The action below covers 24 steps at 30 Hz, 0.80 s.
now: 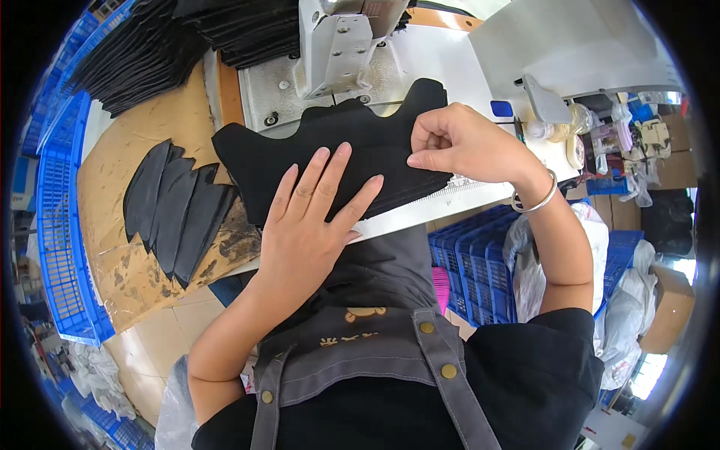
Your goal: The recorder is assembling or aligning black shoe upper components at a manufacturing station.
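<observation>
A black cut fabric piece with a wavy far edge lies across the white table, and more black layers show under its near right side. My left hand rests flat on it with the fingers spread, pressing from above and holding nothing. At the piece's right edge, my right hand is closed, thumb and forefinger pinched together on the fabric. The fabric lies in front of a sewing machine, close to its needle area. To the left, several smaller black pieces lie overlapped like a fan.
Worn brown cardboard covers the left side, with tall stacks of black pieces at its back. A blue plastic crate stands along the left edge. Another blue crate sits below the table at right. A small clear bottle stands at the far right.
</observation>
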Motion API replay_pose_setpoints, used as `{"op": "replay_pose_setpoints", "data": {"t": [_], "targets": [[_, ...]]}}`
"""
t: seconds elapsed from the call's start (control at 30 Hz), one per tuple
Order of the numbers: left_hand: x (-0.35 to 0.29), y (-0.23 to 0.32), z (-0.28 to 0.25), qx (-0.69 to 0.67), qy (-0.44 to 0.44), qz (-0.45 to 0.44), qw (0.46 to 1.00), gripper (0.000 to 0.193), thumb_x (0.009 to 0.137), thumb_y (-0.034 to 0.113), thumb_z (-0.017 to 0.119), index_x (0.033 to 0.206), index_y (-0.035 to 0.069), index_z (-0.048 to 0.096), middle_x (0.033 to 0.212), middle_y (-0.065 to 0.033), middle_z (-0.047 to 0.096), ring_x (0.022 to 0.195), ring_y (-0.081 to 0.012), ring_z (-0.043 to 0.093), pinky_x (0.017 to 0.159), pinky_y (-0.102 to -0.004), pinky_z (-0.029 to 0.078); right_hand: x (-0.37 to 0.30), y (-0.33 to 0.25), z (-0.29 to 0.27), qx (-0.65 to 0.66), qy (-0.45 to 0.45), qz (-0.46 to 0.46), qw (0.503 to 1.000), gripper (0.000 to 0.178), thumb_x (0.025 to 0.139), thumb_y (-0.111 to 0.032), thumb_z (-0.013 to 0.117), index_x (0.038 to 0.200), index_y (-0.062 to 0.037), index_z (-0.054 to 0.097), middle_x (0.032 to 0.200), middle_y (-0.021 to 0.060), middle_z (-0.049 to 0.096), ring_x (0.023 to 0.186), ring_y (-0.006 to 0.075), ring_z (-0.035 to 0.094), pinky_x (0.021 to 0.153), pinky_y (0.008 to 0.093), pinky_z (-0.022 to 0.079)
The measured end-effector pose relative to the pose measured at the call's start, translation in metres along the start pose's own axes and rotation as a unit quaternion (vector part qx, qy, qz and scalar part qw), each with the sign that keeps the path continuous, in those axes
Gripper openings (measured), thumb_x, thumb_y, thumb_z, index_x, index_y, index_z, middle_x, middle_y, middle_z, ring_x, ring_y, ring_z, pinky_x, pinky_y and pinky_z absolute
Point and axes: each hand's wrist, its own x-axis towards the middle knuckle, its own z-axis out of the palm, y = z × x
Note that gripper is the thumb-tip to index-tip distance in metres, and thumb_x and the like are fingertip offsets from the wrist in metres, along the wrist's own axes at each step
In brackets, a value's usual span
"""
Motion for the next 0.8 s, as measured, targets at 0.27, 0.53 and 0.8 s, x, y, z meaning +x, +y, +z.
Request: {"op": "replay_pose_setpoints", "data": {"t": [0.27, 0.53, 0.8], "targets": [[0.001, 0.001, 0.0, -0.002, -0.004, 0.003, 1.0, 0.081, 0.062, 0.026, 0.077, 0.137, 0.025, 0.049, 0.146, -0.0129, 0.039, 0.131, -0.0293, 0.04, 0.105, -0.045, 0.036, 0.0, 0.002, -0.001, -0.022, 0.001, -0.012, 1.0, 0.018, 0.082, -0.013, 0.072, 0.077, 0.0, 0.062, 0.061, 0.0001, 0.056, 0.056, 0.0062, 0.049, 0.052, 0.0236, 0.039], [0.0, 0.005, -0.005, -0.06, -0.03, 0.004, 0.998, 0.08, 0.066, 0.03, 0.074, 0.137, 0.008, 0.046, 0.147, -0.0139, 0.038, 0.134, -0.032, 0.038, 0.108, -0.0499, 0.028, -0.02, -0.021, 0.048, -0.316, 0.236, -0.201, 0.897, 0.044, 0.076, -0.02, 0.07, 0.114, -0.0018, 0.057, 0.122, 0.0162, 0.057, 0.109, 0.0316, 0.057, 0.081, 0.0388, 0.049], [-0.02, -0.01, -0.017, 0.008, -0.042, -0.045, 0.998, 0.08, 0.069, 0.031, 0.073, 0.136, -0.001, 0.044, 0.143, -0.0133, 0.043, 0.133, -0.0275, 0.04, 0.108, -0.0427, 0.032, -0.034, 0.001, 0.065, -0.374, 0.148, -0.157, 0.902, 0.071, 0.082, -0.03, 0.064, 0.142, -0.0027, 0.038, 0.149, 0.0119, 0.036, 0.139, 0.0252, 0.032, 0.112, 0.0454, 0.025]]}}
